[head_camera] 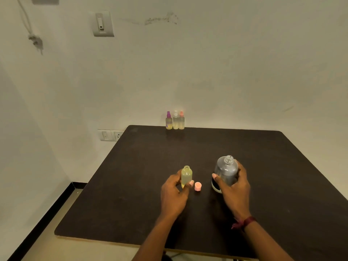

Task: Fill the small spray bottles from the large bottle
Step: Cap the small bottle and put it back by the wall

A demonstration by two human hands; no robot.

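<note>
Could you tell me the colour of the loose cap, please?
The cap is pink; head view shows it.

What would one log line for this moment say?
left hand: holds open small bottle | right hand: grips uncapped large bottle | pink cap: on table | three capped bottles: far edge

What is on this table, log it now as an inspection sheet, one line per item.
Surface: dark table, set against the wall.
Job's things: small bottle, open, upright, yellowish liquid inside; large bottle, clear, uncapped; pink cap lying on the table between them; three capped spray bottles in a row at the far edge.
Clutter: nothing seen.
Hands: left hand, fingers curled round the small bottle; right hand, fingers gripping the large bottle.
Cables: cord hanging down the wall, upper left.
Surroundings: wall switch above; socket plate left of the table.
</note>
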